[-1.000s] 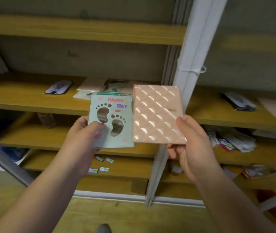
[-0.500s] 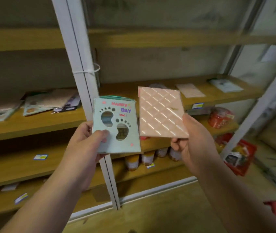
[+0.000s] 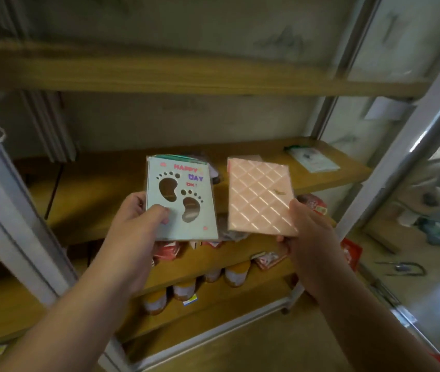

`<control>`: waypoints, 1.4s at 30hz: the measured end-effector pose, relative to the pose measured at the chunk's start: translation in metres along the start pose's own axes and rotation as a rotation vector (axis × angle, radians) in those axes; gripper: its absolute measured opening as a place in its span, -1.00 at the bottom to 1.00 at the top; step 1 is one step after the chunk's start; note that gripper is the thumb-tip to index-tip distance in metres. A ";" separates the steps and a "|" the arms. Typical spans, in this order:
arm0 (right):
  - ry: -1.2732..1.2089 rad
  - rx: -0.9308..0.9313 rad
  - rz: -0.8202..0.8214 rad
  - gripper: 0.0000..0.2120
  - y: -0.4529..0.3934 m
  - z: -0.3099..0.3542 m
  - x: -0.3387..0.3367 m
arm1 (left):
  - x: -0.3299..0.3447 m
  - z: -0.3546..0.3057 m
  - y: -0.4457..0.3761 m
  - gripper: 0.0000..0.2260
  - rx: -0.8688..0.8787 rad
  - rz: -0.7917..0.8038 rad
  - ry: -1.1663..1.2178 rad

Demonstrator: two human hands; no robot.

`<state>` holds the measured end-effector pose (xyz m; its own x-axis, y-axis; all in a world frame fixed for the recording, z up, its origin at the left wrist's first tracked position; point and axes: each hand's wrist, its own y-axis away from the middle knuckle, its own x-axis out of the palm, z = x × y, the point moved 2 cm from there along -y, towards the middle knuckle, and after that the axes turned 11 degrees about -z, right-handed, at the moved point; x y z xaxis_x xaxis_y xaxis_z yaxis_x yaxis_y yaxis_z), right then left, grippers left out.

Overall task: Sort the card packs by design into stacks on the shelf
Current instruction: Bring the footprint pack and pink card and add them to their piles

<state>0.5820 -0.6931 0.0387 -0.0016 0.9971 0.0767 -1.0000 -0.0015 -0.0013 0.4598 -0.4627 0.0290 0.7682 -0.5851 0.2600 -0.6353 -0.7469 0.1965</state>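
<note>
While both packs are in hand, neither is sorted yet: the left hand (image 3: 135,232) pinches the footprint pack (image 3: 181,200) by its lower left corner, and the right hand (image 3: 307,232) grips the pink quilted pack (image 3: 260,197) at its lower right. One pale pack (image 3: 311,158) lies on the shelf (image 3: 111,183) beyond them.

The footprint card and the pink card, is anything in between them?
In the head view nothing is held between the footprint card pack and the pink quilted card pack. Through the gap you only see the wooden shelf behind.
</note>
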 end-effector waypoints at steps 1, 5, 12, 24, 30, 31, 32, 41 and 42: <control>0.003 -0.009 -0.029 -0.77 -0.014 0.000 -0.004 | 0.009 0.000 -0.009 -0.72 0.006 -0.004 -0.011; -0.031 0.079 0.053 -0.70 -0.057 -0.008 -0.017 | 0.042 0.000 -0.033 -0.72 -0.003 -0.055 -0.032; 0.132 0.011 0.127 -0.71 -0.136 -0.022 -0.019 | 0.082 0.013 -0.047 -0.73 -0.024 -0.168 -0.036; 0.410 -0.131 0.416 -0.76 -0.287 -0.047 0.047 | 0.152 0.034 -0.044 -0.75 -0.020 -0.385 -0.005; 0.843 -0.391 0.500 -0.75 -0.304 -0.048 0.061 | 0.172 0.044 -0.048 -0.75 0.001 -0.419 0.039; 0.899 -0.422 0.524 -0.71 -0.304 -0.047 0.060 | 0.175 0.045 -0.049 -0.75 0.010 -0.434 0.049; 0.956 -0.461 0.536 -0.67 -0.303 -0.046 0.057 | 0.178 0.046 -0.050 -0.75 0.017 -0.447 0.057; 0.998 -0.656 0.451 -0.47 -0.322 -0.021 -0.018 | 0.225 0.055 -0.066 -0.83 0.058 -0.464 0.028; 0.976 -0.661 0.447 -0.47 -0.325 -0.020 -0.030 | 0.233 0.057 -0.068 -0.84 0.074 -0.447 -0.021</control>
<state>0.9072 -0.7214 0.0172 -0.0553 0.5613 -0.8258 -0.7204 -0.5951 -0.3562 0.6870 -0.5662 0.0223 0.9677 -0.2055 0.1458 -0.2339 -0.9478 0.2166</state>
